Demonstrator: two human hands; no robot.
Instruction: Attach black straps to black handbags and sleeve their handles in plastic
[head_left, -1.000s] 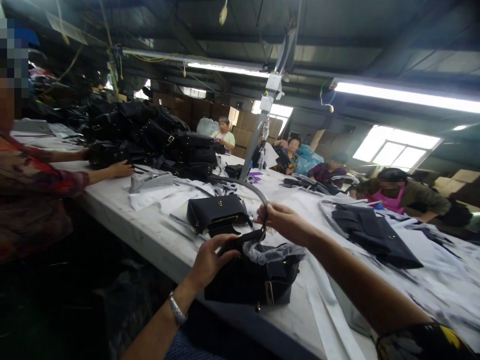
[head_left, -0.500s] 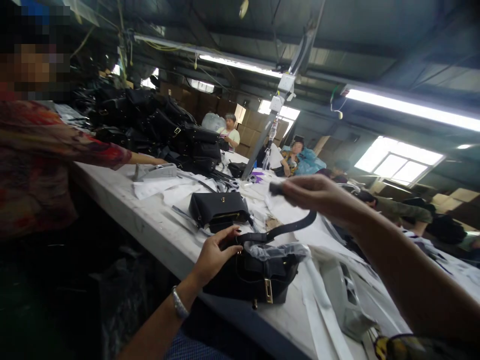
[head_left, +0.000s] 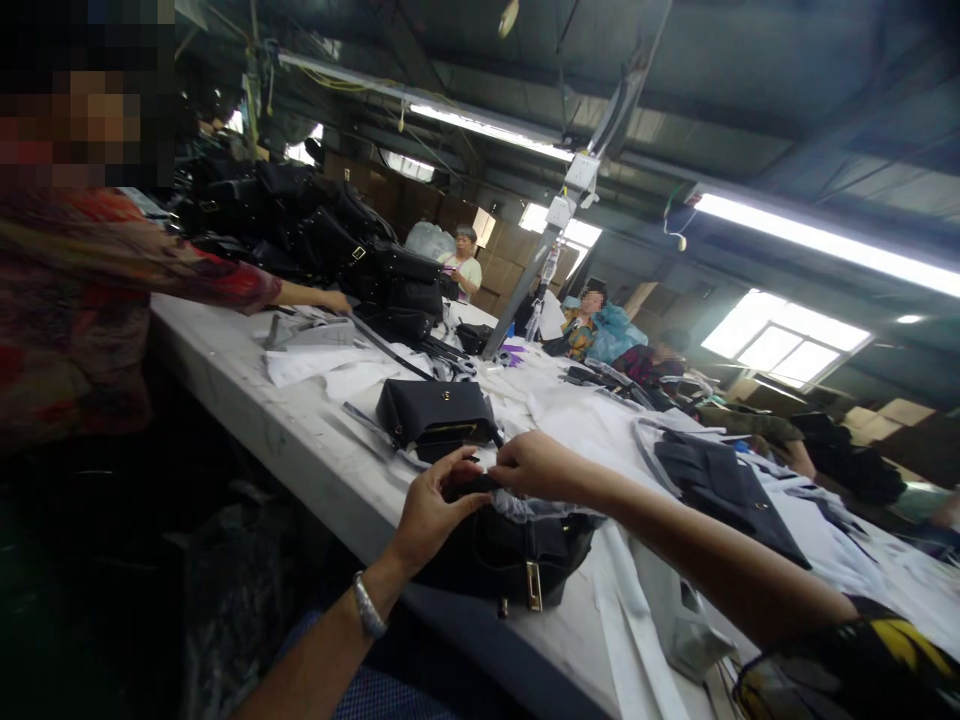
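A black handbag (head_left: 517,560) with a gold clasp sits at the table's near edge, clear plastic wrap (head_left: 532,507) bunched along its top. My left hand (head_left: 439,505) pinches the black strap (head_left: 472,488) at the bag's upper left, thumb and fingers curled round it. Right beside it, my right hand (head_left: 529,465) is closed at the same strap, its fingertips nearly meeting the left ones. The strap is mostly hidden between the hands. Just behind them lies a second black handbag (head_left: 435,410) with a small gold emblem.
A large heap of black bags (head_left: 337,240) covers the table's far left. At left, a co-worker's arm (head_left: 232,280) reaches over the table (head_left: 247,390). White strips (head_left: 630,610) and a grey dispenser-like object (head_left: 675,610) lie at right, near a flat black bag piece (head_left: 727,490).
My right hand has come down and left from above the bag, bringing the strap's raised end to my left hand. The co-worker's arm has reached farther right.
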